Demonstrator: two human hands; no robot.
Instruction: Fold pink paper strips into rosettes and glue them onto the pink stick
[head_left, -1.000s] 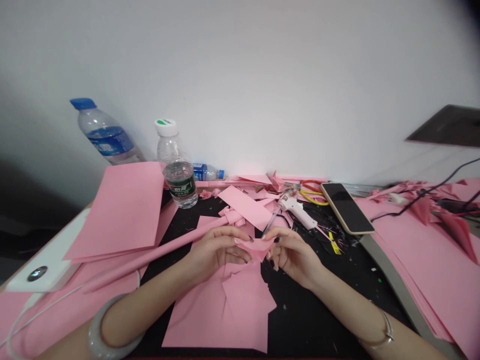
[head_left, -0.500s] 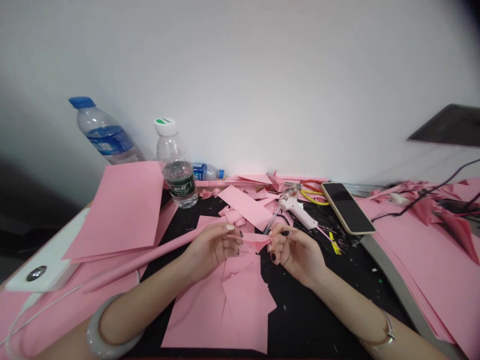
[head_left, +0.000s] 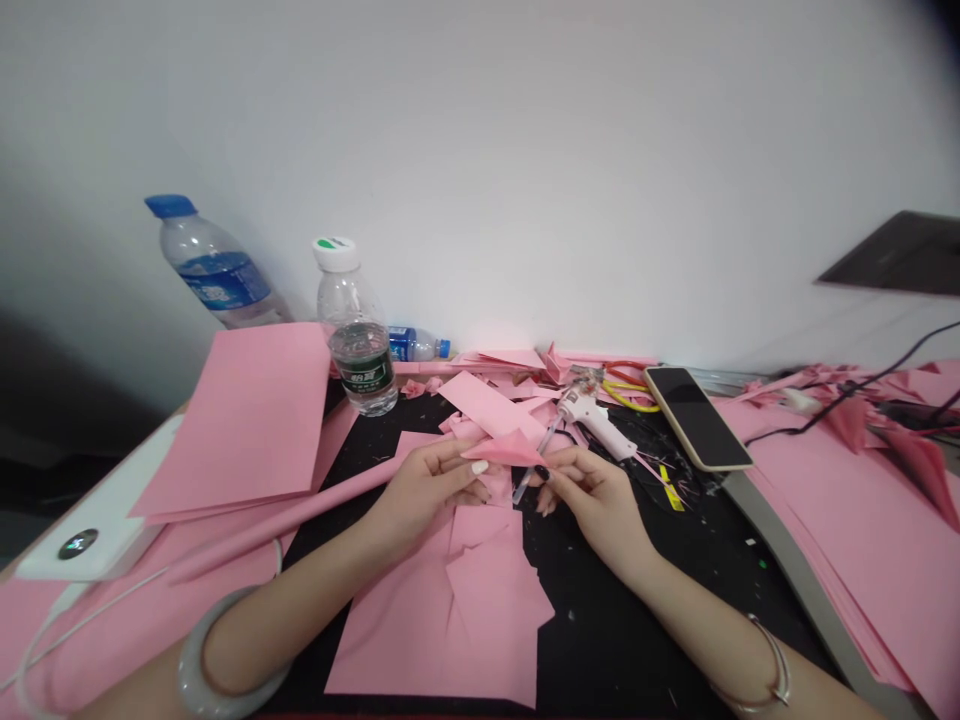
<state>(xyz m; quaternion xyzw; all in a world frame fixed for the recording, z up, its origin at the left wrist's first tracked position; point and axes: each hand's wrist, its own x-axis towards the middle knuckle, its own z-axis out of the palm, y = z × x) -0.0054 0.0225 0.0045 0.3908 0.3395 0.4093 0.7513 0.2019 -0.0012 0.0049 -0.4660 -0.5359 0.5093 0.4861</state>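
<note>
A small folded piece of pink paper [head_left: 508,449] is stretched between my two hands above the black table top. My left hand [head_left: 433,488] pinches its left end between thumb and fingers. The right end is pinched by my right hand [head_left: 592,500]. Beneath them lie larger pink sheets [head_left: 442,630] and cut pieces with uneven edges. Just behind my right hand rests a white glue gun [head_left: 596,420], with a clear glue stick [head_left: 523,488] near my fingers. A rectangular pink strip [head_left: 491,410] lies behind the held paper.
At the left stand a water bottle [head_left: 364,360], a tilted blue-capped bottle [head_left: 217,270] and a white power bank [head_left: 97,520] with a cable. A phone [head_left: 697,415], yellow-handled scissors [head_left: 630,397] and stacked pink sheets [head_left: 847,540] are to the right. A wall rises behind.
The held paper has risen slightly and turned, so a broader folded face shows. Both hands have rotated, with thumbs now nearer the camera side. Objects on the table stay put.
</note>
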